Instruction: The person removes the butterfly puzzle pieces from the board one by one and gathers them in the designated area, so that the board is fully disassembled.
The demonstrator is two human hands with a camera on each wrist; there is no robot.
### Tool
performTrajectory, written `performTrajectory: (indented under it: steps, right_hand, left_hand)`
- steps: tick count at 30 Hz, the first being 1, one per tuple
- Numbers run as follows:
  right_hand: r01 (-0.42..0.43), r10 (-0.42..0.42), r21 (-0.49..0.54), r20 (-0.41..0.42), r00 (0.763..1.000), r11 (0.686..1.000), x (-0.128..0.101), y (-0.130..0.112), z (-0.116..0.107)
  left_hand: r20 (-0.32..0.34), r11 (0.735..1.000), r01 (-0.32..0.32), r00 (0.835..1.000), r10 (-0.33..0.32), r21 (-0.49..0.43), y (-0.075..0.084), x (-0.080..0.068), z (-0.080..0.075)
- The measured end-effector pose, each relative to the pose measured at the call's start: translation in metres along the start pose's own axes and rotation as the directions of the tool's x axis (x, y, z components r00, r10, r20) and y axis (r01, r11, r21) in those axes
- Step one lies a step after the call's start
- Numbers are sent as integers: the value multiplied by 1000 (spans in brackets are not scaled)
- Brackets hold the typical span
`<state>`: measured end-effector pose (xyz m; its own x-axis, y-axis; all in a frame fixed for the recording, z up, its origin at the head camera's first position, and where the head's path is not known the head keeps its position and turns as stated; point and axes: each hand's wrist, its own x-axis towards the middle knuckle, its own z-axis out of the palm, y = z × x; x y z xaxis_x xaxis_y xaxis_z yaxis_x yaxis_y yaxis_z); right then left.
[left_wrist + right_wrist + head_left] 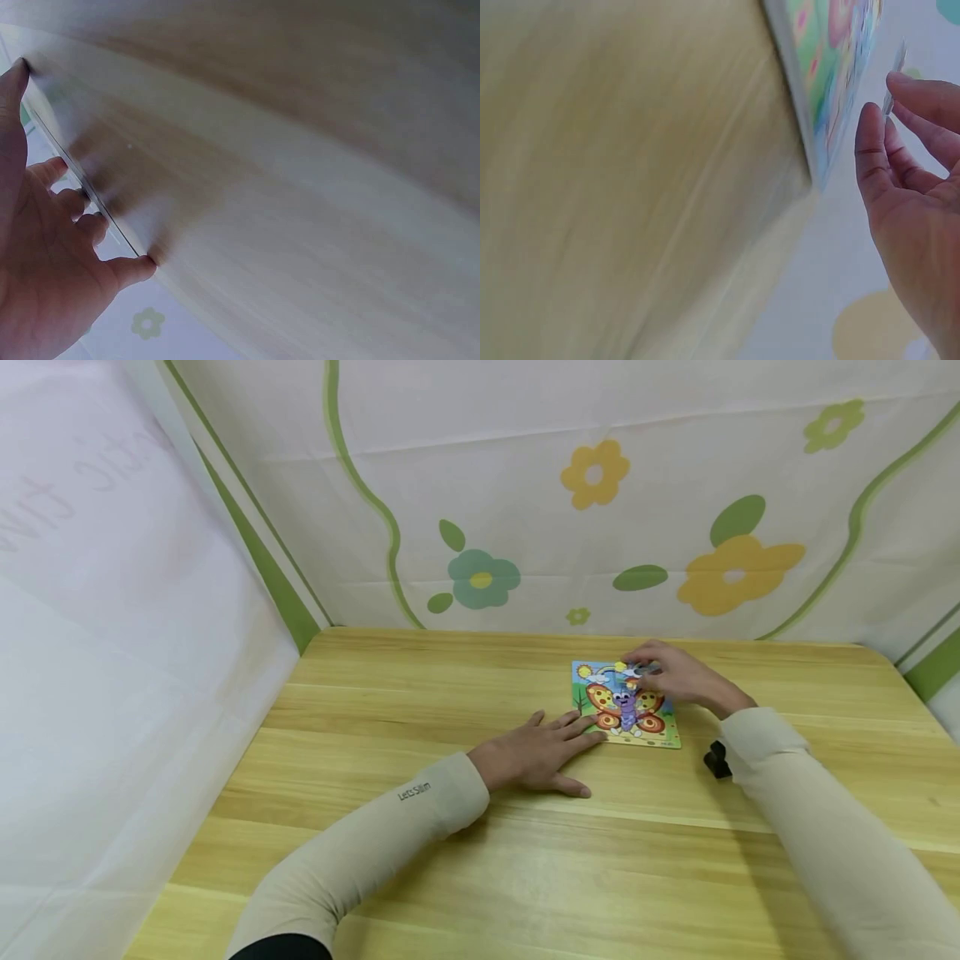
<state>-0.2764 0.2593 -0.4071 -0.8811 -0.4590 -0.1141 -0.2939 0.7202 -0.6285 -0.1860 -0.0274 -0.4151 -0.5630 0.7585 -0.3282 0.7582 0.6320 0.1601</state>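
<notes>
A square butterfly jigsaw puzzle [628,731] lies flat near the table's back edge. My left hand [542,753] is spread, palm down, with its fingertips on the puzzle's lower left edge; in the left wrist view the thumb and several fingertips of the hand [45,255] meet the tabletop. Over the puzzle's upper right corner, my right hand [675,677] pinches a thin puzzle piece [898,64] between thumb and fingers. In the right wrist view that piece is seen edge-on and held above the board, so its picture is hidden. The right hand covers that corner in the head view.
The wooden table [420,693] ends at a fabric backdrop [525,468] with printed flowers, and another white sheet [135,693] hangs on the left. A small black object [717,761] shows at the right wrist.
</notes>
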Motion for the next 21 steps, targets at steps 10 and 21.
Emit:
performTrajectory:
  steps: [10,21]
  right_hand:
    - [-34,33,-19,-39,999,999,-19,23,-18]
    - [-36,34,-40,-63,997,999,-32,43,-34]
  left_hand:
    - [-9,1000,-5,1000,5,3,0,-1,1]
    - [-15,1000,-11,1000,11,9,1,-1,1]
